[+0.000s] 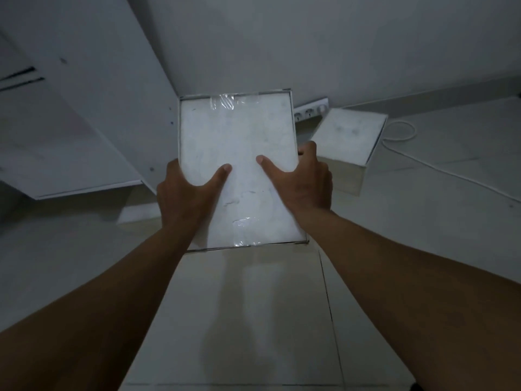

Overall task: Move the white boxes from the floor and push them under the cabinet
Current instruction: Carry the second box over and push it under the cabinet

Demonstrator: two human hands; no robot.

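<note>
Item 1. Flat white rectangular cardboard box (239, 165), clear tape at its near and far edges. Location: held up off the pale tiled floor (253, 306), in front of the person, beside the lower right corner of the white panelled cabinet (84, 122). Broad face turned up toward the camera. Long axis runs away from the person, far short edge pointing toward the wall and the cabinet's corner; box slightly tilted, far end higher, by judgement.

Item 2. Left hand (186, 193). Closed around the box's left long edge, thumb pressed flat on the top face, fingers hidden beneath.

Item 3. Right hand (307, 179). Closed around the right long edge, thumb on top, fingers wrapped under and behind.

Item 4. Second white cardboard box (349, 136), resting on the floor to the right, near the wall, not yet moved.

Item 5. White multi-socket power strip (310, 110) along the wall, with a thin white cable (400, 134) looping across the floor beside the second box.

Risks, as judged:
- Both grips sit at the near half; the far end could dip and slide out as the box is lowered.
- Pushed in at an angle, a corner may catch the cabinet's bottom edge.
- The gap under the cabinet is dark; clearance cannot be told.
- Retrieving the second box could snag the cable or strip.
</note>
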